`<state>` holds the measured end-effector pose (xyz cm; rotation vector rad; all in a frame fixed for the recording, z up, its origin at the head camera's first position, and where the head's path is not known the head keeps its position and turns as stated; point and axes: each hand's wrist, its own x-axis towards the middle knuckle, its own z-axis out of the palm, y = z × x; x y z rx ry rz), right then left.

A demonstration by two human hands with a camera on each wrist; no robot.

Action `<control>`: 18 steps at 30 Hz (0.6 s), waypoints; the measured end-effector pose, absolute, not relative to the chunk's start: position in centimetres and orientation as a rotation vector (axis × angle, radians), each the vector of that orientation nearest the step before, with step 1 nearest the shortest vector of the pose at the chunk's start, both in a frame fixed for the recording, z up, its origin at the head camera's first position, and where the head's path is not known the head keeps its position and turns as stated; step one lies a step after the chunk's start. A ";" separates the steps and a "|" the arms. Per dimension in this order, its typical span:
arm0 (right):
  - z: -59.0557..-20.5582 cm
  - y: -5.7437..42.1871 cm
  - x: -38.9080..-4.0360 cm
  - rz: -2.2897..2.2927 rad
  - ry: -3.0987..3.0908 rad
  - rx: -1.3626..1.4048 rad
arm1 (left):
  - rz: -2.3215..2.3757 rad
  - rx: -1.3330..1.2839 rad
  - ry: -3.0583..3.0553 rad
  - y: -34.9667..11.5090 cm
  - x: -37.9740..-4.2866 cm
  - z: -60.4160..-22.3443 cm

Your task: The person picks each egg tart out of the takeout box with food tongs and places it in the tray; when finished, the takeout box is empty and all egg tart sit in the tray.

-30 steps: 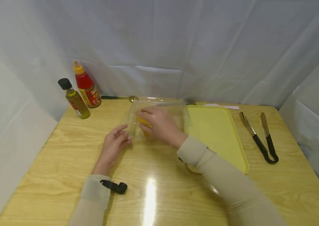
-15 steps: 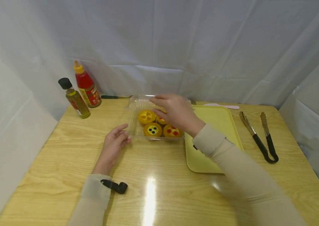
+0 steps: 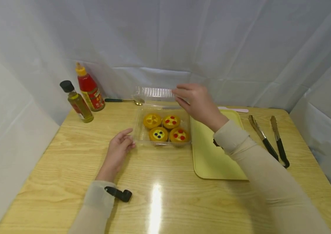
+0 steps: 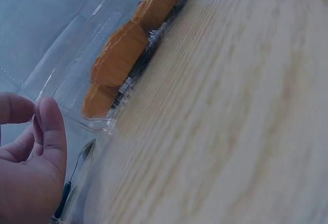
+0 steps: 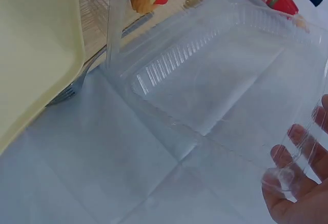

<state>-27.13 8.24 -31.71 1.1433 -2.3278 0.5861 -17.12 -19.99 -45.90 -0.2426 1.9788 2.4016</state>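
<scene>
A clear plastic clamshell container (image 3: 140, 131) stands mid-table in the head view, its hinged lid (image 3: 156, 93) raised at the back. Inside sit several small tarts, among them one with blue dots (image 3: 158, 134), one with a plain yellow top (image 3: 152, 121) and two with red dots, such as the front tart (image 3: 179, 135). At the container's front left corner, my left hand (image 3: 117, 149) pinches the rim between thumb and forefinger. My right hand (image 3: 199, 103) grips the lid's edge; in the right wrist view its fingers (image 5: 302, 137) show through the plastic.
Right of the container lies a yellow tray (image 3: 216, 159), with tongs (image 3: 270, 143) beyond it. An oil bottle (image 3: 80, 105) and a red sauce bottle (image 3: 90, 91) stand back left. A spoon (image 3: 121, 100), a fork (image 5: 77, 83) and a pink-handled utensil (image 3: 240, 110) lie along the back.
My right hand has moved right and up, away from over the tarts, and the lid has swung up and back with it. The left hand has stayed in place.
</scene>
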 end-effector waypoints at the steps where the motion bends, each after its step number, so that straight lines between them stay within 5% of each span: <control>1: -31.7 8.5 -27.4 0.623 -2.342 1.120 | 2.399 -0.246 1.984 -19.9 -17.1 -45.9; 18: -34.4 11.0 -31.2 1.633 -2.248 0.755 | 2.426 -0.276 1.966 -19.7 -16.7 -45.9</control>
